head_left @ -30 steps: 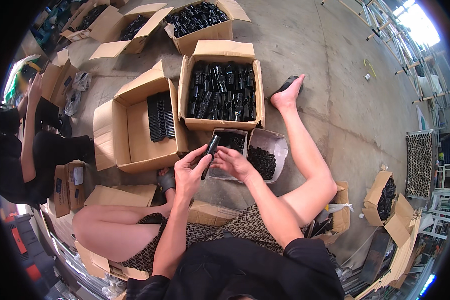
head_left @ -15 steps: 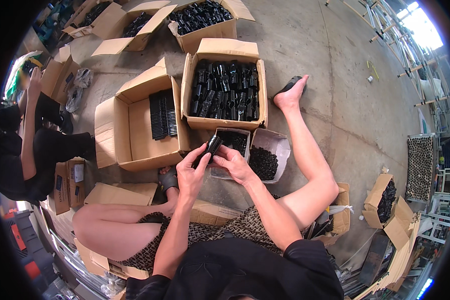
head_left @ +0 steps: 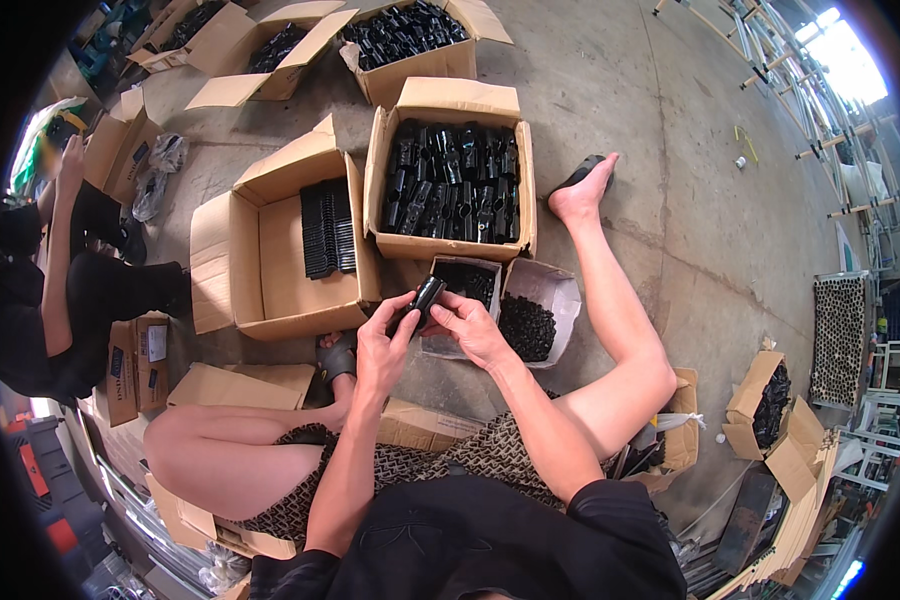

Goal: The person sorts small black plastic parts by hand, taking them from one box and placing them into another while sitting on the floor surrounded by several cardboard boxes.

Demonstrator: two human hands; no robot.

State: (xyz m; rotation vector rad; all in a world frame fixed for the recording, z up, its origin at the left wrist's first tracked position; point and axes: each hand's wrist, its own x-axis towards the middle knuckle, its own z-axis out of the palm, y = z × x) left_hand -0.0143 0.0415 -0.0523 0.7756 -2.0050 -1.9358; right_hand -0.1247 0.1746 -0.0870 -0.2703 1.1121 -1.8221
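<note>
A glossy black pipe joint [head_left: 428, 294] is held tilted between my two hands. My left hand [head_left: 379, 335] grips its near left side, thumb and fingers closed on it. From the other side, the fingertips and thumb of my right hand [head_left: 470, 327] pinch it. Just beyond my hands are two small boxes: one box [head_left: 495, 270] with small black pieces, partly hidden by my right hand, and another box [head_left: 570, 290] with small black hardware [head_left: 526, 327]. Farther out, a large carton [head_left: 454, 250] is packed with similar black joints [head_left: 450, 180].
To the left, an open carton [head_left: 270, 240] holds a stacked row of black parts [head_left: 327, 229]. More cartons [head_left: 420, 75] of black parts stand at the far side. Another person [head_left: 60, 300] sits at the left. My bare leg [head_left: 620, 290] stretches along the right; metal frames [head_left: 800, 90] stand far right.
The black joint has turned slightly in my fingers. Both hands stay in nearly the same place, still holding it.
</note>
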